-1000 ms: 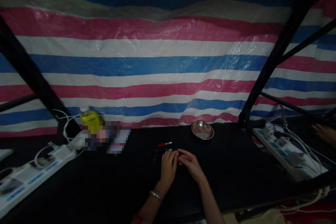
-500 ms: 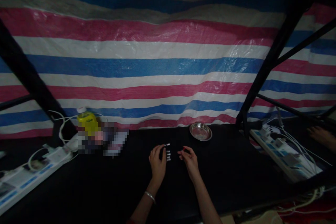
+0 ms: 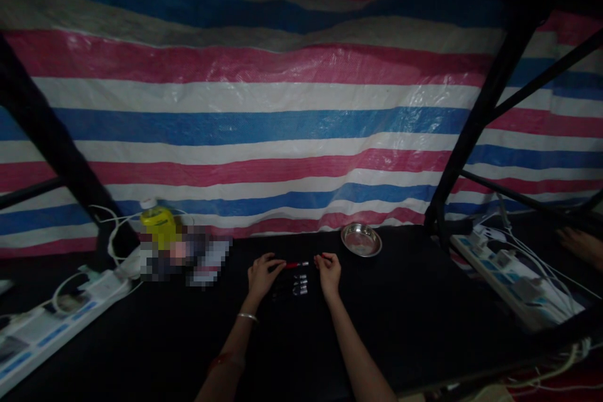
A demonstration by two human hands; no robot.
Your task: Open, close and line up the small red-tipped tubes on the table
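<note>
My left hand [image 3: 264, 274] pinches the left end of a slim red stick with a silver tip [image 3: 294, 264], which looks like a pen. The stick lies sideways, its silver tip pointing toward my right hand [image 3: 329, 273]. That hand is closed, thumb against fingertips, around a small red piece [image 3: 321, 259] whose kind I cannot make out. Just below the red stick, several slim black sticks with silver ends [image 3: 301, 284] lie side by side on the black table; their dark bodies hardly show.
A round metal dish [image 3: 361, 240] stands behind my right hand. At the back left are a yellow bottle [image 3: 159, 224] and some blurred items. Power strips with cables flank the table [image 3: 70, 314] [image 3: 504, 270]. Another person's hand [image 3: 579, 244] rests at far right, beyond a black frame post.
My left hand has moved left, away from the silver ends, and the red stick now shows in its fingers. My right hand has shifted slightly left and away from me.
</note>
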